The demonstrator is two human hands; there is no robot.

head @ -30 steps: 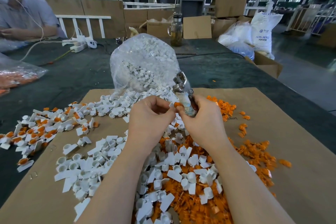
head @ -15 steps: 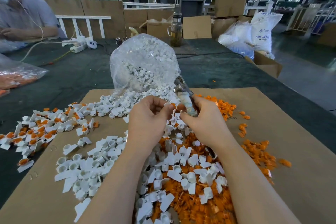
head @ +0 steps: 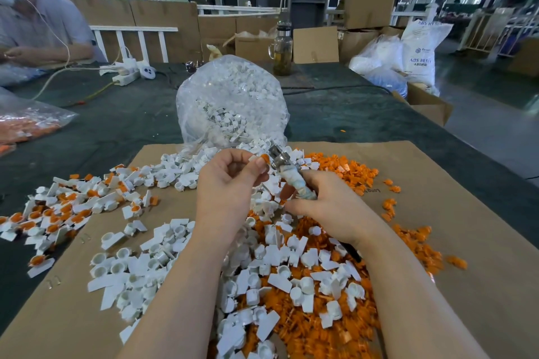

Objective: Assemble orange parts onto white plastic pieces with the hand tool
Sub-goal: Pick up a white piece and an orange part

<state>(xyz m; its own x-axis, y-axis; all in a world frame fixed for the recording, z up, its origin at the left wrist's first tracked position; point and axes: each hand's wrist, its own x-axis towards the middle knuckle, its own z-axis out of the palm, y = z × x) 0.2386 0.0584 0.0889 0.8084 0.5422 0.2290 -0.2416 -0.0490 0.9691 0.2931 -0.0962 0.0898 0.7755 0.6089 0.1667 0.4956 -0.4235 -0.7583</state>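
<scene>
My left hand (head: 230, 181) pinches a white plastic piece with an orange part (head: 261, 158) on it between thumb and fingertips. My right hand (head: 326, 207) grips the wrapped handle of the hand tool (head: 287, 173), whose metal head points up and left, close beside the held piece. Loose white pieces (head: 291, 268) lie over a heap of orange parts (head: 347, 172) on the brown cardboard sheet (head: 466, 242). A pile of assembled white-and-orange pieces (head: 55, 216) lies at the left.
A clear plastic bag of white pieces (head: 230, 96) stands open behind my hands. Another bag with orange parts (head: 26, 122) lies far left. A person (head: 38, 26) sits at the far left. A power strip (head: 128, 74) and a glass jar (head: 282, 51) stand on the green table.
My right hand has slid down and right toward the pile while still holding the tool. My left hand stays raised, and the orange-and-white piece now shows clear of the right hand.
</scene>
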